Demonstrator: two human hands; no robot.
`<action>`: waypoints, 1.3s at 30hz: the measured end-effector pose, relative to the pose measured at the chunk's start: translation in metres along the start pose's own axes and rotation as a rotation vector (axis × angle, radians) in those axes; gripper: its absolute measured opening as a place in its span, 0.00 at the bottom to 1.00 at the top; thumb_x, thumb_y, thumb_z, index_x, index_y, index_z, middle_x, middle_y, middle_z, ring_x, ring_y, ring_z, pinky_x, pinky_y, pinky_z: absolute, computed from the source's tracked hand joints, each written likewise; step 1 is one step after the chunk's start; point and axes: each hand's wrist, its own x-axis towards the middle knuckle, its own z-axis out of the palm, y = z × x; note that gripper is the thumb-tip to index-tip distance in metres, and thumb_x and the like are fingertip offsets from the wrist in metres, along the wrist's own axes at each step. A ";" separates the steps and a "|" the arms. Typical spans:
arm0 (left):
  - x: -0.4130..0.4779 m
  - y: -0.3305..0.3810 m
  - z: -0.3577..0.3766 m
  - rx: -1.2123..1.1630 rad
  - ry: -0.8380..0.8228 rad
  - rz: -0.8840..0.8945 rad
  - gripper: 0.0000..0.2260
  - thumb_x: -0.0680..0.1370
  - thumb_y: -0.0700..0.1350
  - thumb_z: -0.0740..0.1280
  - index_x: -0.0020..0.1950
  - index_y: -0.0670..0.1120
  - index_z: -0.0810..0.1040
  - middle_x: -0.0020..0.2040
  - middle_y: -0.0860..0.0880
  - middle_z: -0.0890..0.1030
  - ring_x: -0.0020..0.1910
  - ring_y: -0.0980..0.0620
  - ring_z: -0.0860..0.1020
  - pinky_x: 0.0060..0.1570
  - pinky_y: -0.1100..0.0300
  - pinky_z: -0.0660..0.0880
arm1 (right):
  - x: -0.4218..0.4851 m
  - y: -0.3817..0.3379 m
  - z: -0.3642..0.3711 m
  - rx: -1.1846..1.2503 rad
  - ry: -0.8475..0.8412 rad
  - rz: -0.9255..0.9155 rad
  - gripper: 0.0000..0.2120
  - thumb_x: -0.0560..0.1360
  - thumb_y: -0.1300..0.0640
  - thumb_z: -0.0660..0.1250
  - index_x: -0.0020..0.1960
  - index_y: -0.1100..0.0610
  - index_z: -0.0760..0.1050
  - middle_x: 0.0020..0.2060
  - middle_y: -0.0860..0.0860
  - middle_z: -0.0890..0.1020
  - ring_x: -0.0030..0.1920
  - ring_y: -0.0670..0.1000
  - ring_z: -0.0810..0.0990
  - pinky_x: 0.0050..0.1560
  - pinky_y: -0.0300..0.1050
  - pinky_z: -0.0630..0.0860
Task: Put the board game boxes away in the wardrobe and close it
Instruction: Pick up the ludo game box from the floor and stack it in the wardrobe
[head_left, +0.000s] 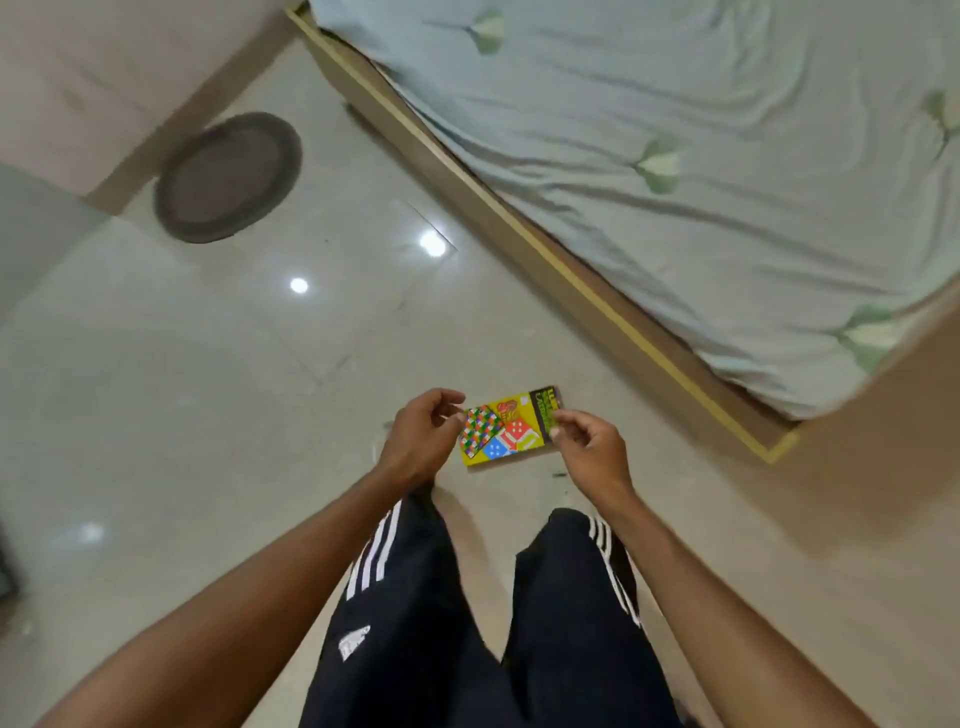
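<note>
Left hand (420, 441), right hand (589, 448) pinching ends of yellow board game box (506, 428), dice artwork

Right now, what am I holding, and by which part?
The flat yellow cardboard game box, pinched at its short ends by left hand and right hand.

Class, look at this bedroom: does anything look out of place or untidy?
The yellow board game box is out by the bed, between the left hand and right hand, not stored. The bedsheet is rumpled.
</note>
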 end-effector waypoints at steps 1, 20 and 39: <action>0.021 -0.010 0.003 0.005 -0.031 -0.001 0.09 0.77 0.39 0.67 0.56 0.46 0.80 0.46 0.47 0.83 0.41 0.57 0.79 0.41 0.70 0.73 | 0.011 0.011 0.015 0.014 0.034 0.047 0.11 0.72 0.60 0.69 0.49 0.47 0.81 0.40 0.47 0.84 0.41 0.46 0.81 0.45 0.38 0.78; 0.392 -0.343 0.254 0.698 -0.597 0.200 0.33 0.68 0.48 0.68 0.73 0.48 0.66 0.67 0.41 0.73 0.65 0.42 0.74 0.64 0.45 0.73 | 0.276 0.397 0.318 0.294 0.556 0.524 0.31 0.70 0.61 0.69 0.72 0.52 0.68 0.62 0.58 0.73 0.64 0.54 0.74 0.65 0.42 0.70; 0.125 -0.117 0.128 0.466 -0.767 0.163 0.25 0.69 0.39 0.66 0.65 0.51 0.74 0.60 0.43 0.78 0.53 0.46 0.81 0.45 0.52 0.82 | 0.011 0.220 0.162 0.457 0.652 0.272 0.28 0.71 0.67 0.69 0.67 0.47 0.72 0.60 0.47 0.69 0.65 0.47 0.70 0.67 0.45 0.71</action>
